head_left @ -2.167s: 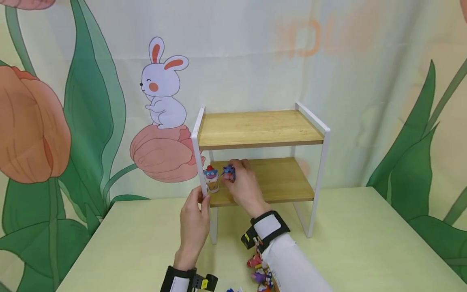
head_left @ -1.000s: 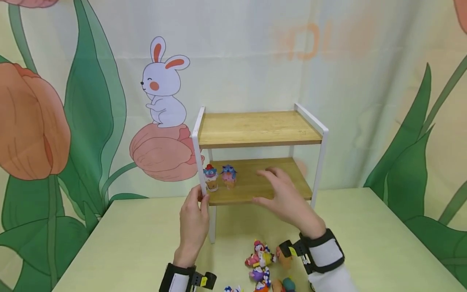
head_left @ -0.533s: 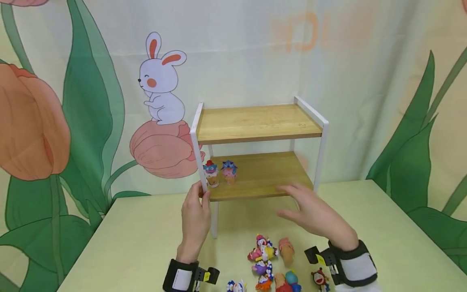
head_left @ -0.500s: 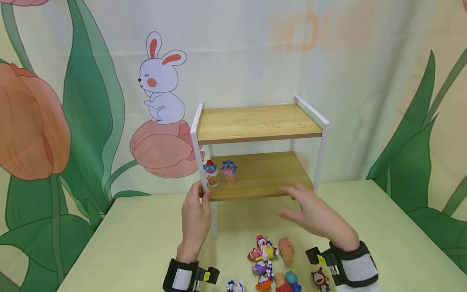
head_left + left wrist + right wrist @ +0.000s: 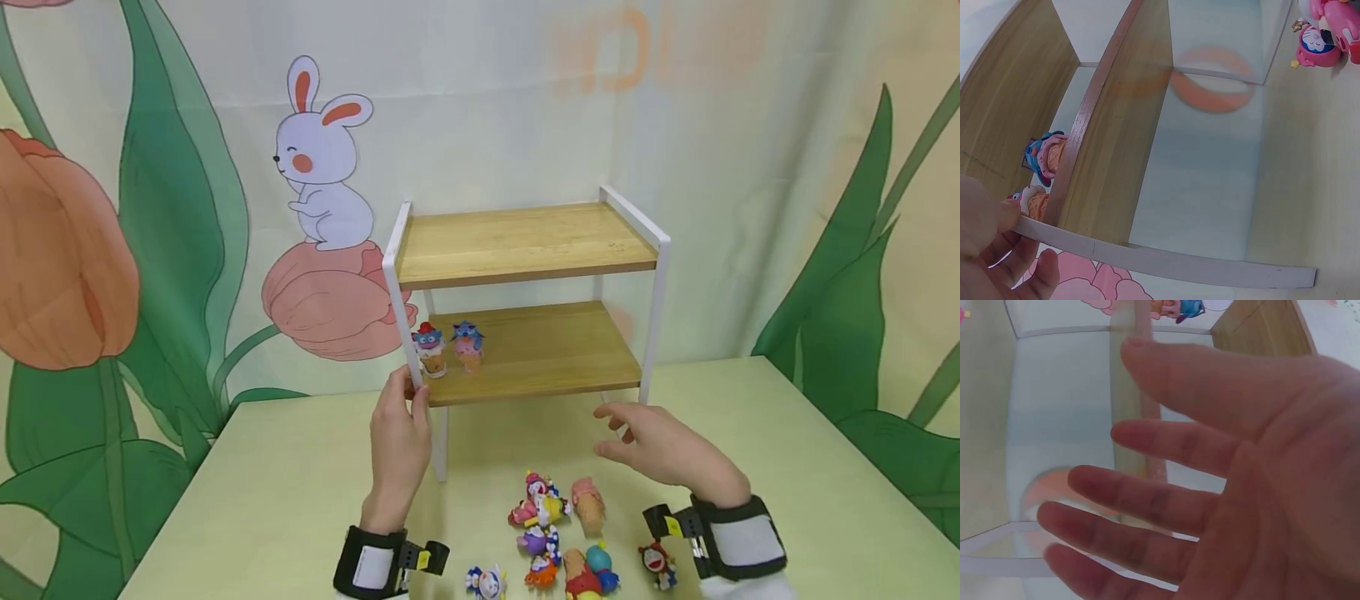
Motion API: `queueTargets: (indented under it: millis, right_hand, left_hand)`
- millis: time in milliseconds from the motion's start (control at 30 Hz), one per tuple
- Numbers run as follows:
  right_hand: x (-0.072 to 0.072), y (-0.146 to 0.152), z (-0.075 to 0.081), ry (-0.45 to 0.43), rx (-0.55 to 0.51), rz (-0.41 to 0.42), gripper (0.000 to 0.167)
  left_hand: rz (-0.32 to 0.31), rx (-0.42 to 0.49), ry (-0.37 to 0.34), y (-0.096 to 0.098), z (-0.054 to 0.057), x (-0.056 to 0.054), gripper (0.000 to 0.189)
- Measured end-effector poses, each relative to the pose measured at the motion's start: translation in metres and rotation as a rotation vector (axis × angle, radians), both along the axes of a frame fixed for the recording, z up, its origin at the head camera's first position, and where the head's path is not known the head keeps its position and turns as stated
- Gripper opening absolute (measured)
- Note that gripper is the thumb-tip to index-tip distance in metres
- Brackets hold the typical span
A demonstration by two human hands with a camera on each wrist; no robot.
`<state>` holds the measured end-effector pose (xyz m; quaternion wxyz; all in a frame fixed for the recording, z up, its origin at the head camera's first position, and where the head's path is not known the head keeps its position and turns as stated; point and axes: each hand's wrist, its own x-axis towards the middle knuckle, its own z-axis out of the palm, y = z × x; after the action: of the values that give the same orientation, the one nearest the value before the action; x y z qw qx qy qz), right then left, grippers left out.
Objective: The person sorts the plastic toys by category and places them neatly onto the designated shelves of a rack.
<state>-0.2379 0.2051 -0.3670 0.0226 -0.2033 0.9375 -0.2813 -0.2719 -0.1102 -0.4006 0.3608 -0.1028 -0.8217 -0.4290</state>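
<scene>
My left hand (image 5: 399,454) holds the white front left post (image 5: 1147,255) of a two-tier shelf (image 5: 525,242), thumb on one side and fingers curled behind. On the lower board, right by that post, stands an ice-cream-cone figurine (image 5: 430,354) with a blue face and red hat. Beside it is a second cone figurine (image 5: 468,348), pink with a blue creature on top. My right hand (image 5: 671,450) hovers in front of the shelf's right side, above the table. Its fingers are spread with nothing in them, as the right wrist view shows.
Several small toy figures (image 5: 542,504) lie clustered on the pale green table (image 5: 262,500) before the shelf. Near them are a pink cone toy (image 5: 588,507), a red-and-blue toy pair (image 5: 592,573), a red-hooded figure (image 5: 657,565) and a white-and-blue one (image 5: 489,582). A printed curtain (image 5: 487,125) hangs behind.
My right hand has let go of the pink-and-blue cone figurine on the lower board and drawn back to the right and down. My left hand stays on the post.
</scene>
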Motion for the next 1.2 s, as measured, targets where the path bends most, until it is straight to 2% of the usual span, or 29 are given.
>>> queueTargets:
  millis: [133,333,533,767,1067,1200]
  right_hand:
    - [-0.001,-0.003,-0.004,-0.015,0.027,0.007,0.041]
    - [0.0,-0.014,-0.009,-0.023,0.036,0.034,0.041]
    - [-0.004,-0.016,-0.02,-0.073,0.084,-0.003,0.038]
    - [-0.016,-0.016,-0.036,-0.113,0.152,-0.025,0.038]
    - [-0.02,-0.019,-0.045,-0.242,0.133,-0.033,0.04]
    - [-0.02,-0.02,-0.048,-0.263,0.146,-0.028,0.041]
  left_hand:
    - [0.012,0.002,0.005,0.002,0.0,0.0,0.028]
    - [-0.001,0.008,-0.008,0.002,-0.001,-0.002,0.028]
    - [0.001,0.016,-0.025,0.002,-0.002,-0.002,0.028]
    - [0.0,0.012,-0.015,0.001,0.002,-0.002,0.028]
    - [0.008,-0.008,-0.019,-0.001,0.0,-0.003,0.029]
    - [0.011,-0.01,-0.008,-0.001,-0.002,-0.003,0.028]
